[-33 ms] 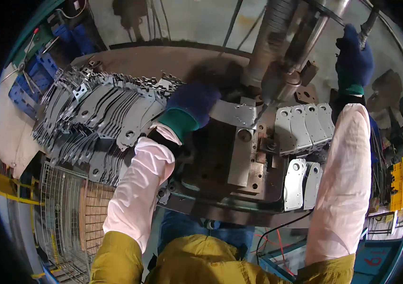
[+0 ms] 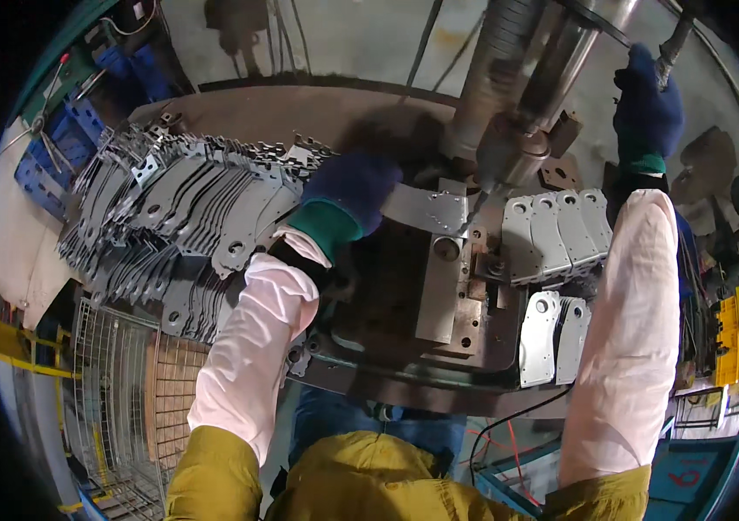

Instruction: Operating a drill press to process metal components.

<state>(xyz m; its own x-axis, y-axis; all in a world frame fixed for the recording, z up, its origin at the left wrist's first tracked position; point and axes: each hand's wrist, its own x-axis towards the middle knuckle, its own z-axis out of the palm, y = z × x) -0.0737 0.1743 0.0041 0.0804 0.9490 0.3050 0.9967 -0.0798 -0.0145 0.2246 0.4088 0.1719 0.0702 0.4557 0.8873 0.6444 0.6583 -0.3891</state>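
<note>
My left hand (image 2: 352, 193), in a blue glove with a green cuff, is closed on one end of a curved metal plate (image 2: 421, 208). The plate's other end lies on a steel fixture (image 2: 439, 295) under a drill press. Just above that end is the drill bit (image 2: 477, 207), below the chuck (image 2: 515, 154); I cannot tell whether it touches the metal. Up at the right, my right hand (image 2: 650, 108), gloved the same way, is wrapped round the drill press lever (image 2: 673, 56). The glove hides the plate's held end.
A large heap of flat metal plates (image 2: 187, 200) covers the table's left side. Right of the fixture stand rows of similar plates (image 2: 551, 230), with a few more plates (image 2: 538, 339) nearer me. The press column (image 2: 495, 78) rises behind. A wire cage (image 2: 113, 382) stands lower left.
</note>
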